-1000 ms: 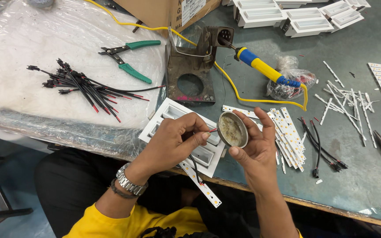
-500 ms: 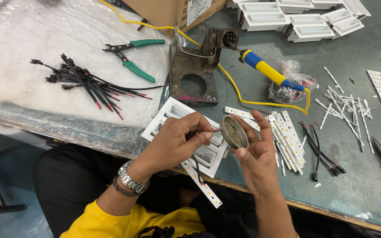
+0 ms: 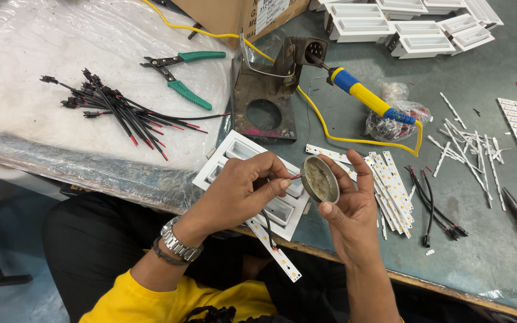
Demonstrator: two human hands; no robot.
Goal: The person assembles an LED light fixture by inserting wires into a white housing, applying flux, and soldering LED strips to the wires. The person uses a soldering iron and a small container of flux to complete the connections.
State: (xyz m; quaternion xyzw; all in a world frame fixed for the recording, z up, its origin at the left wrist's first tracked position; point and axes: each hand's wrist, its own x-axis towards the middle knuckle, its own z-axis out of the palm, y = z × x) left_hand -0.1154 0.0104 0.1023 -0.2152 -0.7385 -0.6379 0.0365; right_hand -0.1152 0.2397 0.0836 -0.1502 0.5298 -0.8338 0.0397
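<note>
- The right hand (image 3: 354, 209) cups a small round tin (image 3: 320, 179) between thumb and fingertips, tilted so its open face, smeared with a pale paste, turns toward the other hand. Held up like that, above the desk edge, the inside is easy to reach.
- The left hand (image 3: 240, 191) is pinched shut on a thin wire end (image 3: 295, 176), whose red tip sits at the tin's rim or just inside; whether it touches the paste cannot be told. The fine pinch near the tip keeps the short bare end steady.
- A black lead runs down from that hand to a narrow white LED strip (image 3: 274, 250), which hangs loose over the desk (image 3: 486, 239) edge, so wire and strip seem to be one piece.
- Below both hands lies a white plastic frame (image 3: 231, 157), close at hand.
- The soldering iron (image 3: 366, 98) with its blue and yellow grip rests with its tip in a metal stand (image 3: 270, 90), away from the fingers.
- More LED strips (image 3: 390, 191) lie in a loose pile just right of the tin.
- A bundle of black and red wires (image 3: 115, 110) and green-handled cutters (image 3: 181, 75) sit on clear plastic sheeting at the left, well apart.
</note>
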